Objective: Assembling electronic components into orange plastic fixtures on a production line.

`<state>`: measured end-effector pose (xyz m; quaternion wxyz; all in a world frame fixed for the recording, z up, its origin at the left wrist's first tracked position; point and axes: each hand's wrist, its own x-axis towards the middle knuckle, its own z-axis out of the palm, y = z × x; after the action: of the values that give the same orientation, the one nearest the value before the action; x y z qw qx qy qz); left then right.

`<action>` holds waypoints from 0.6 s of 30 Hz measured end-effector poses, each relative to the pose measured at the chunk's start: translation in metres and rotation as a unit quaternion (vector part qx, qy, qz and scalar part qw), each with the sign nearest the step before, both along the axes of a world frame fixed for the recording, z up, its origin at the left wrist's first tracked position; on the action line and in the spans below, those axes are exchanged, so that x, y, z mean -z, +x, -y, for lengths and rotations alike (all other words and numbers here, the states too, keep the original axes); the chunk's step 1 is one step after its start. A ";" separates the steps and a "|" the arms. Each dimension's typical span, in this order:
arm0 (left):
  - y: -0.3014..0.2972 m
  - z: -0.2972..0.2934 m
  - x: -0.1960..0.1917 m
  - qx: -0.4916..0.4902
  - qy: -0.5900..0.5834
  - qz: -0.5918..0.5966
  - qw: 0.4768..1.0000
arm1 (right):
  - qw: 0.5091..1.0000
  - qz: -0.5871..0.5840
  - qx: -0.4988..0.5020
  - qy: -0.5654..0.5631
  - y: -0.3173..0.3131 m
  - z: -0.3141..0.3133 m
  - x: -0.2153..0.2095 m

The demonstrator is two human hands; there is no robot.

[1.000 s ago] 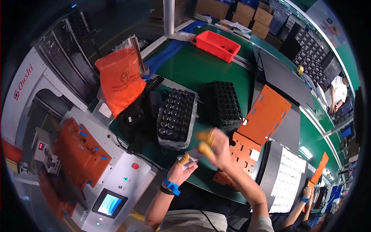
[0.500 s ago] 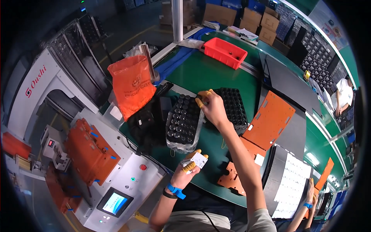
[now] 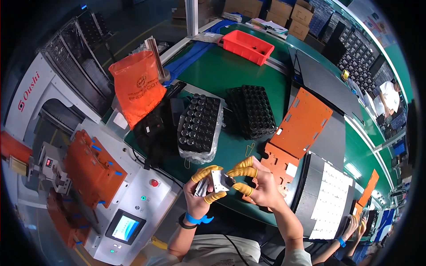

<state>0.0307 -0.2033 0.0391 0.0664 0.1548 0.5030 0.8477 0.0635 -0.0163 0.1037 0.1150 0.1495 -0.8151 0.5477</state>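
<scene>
Yellow finger cots cover several fingertips on both my hands. My left hand [image 3: 195,200] grips a few small white plates, and one flat white plate [image 3: 219,181] with small holes faces up between thumb and finger. Close beside it, my right hand [image 3: 267,189] pinches a small dark part [image 3: 230,180] at the plate's right edge; whether the two touch I cannot tell. Beyond my hands lies a black tray [image 3: 214,107] in clear plastic, filled with round glossy dark pieces [image 3: 194,126]. To its right are stacked black trays [image 3: 259,111] with round pockets.
Orange fixture plates [image 3: 306,122] lie on the green table [image 3: 242,153] at right, beside a white sheet [image 3: 330,208]. A red bin [image 3: 248,48] stands at the back. At left are an orange bag [image 3: 137,88] and a white machine [image 3: 153,201]. Another person's hands [image 3: 353,226] work at lower right.
My right hand has come back from the tray's far right corner to my left hand, with a small dark part in its fingers. My left hand still holds the white plates. The view has shifted slightly.
</scene>
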 end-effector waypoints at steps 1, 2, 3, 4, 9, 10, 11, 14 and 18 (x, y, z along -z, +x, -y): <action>0.004 -0.003 0.000 -0.040 -0.007 -0.026 0.999 | 1.000 -0.002 0.000 -0.004 0.003 0.002 -0.003; 0.007 -0.004 0.000 -0.081 -0.015 -0.052 0.995 | 1.000 0.014 0.014 0.000 0.006 0.004 -0.005; 0.009 -0.004 0.001 -0.113 -0.050 -0.084 0.989 | 1.000 0.014 0.014 0.000 0.008 0.006 -0.006; 0.011 -0.003 0.000 -0.113 -0.050 -0.084 0.989 | 0.999 0.022 0.026 -0.004 0.010 0.008 -0.007; 0.011 -0.001 -0.005 -0.197 -0.189 -0.230 0.934 | 0.998 0.029 0.063 -0.011 0.018 0.013 -0.005; 0.011 0.000 -0.005 -0.221 -0.213 -0.275 0.911 | 0.994 0.086 0.065 -0.017 0.019 0.013 -0.008; 0.012 0.003 -0.008 -0.208 -0.224 -0.290 0.907 | 0.987 0.143 0.068 -0.022 0.020 0.012 -0.010; 0.011 0.006 -0.010 -0.209 -0.254 -0.352 0.876 | 0.980 0.175 0.054 -0.075 0.022 0.010 -0.004; 0.012 0.007 -0.007 -0.217 -0.264 -0.371 0.863 | 0.976 0.160 0.067 -0.129 0.027 0.017 -0.010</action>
<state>0.0425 -0.2099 0.0464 -0.2729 0.3216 0.7165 0.5556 0.0908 -0.0336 0.1137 0.0378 -0.0105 -0.7538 0.6559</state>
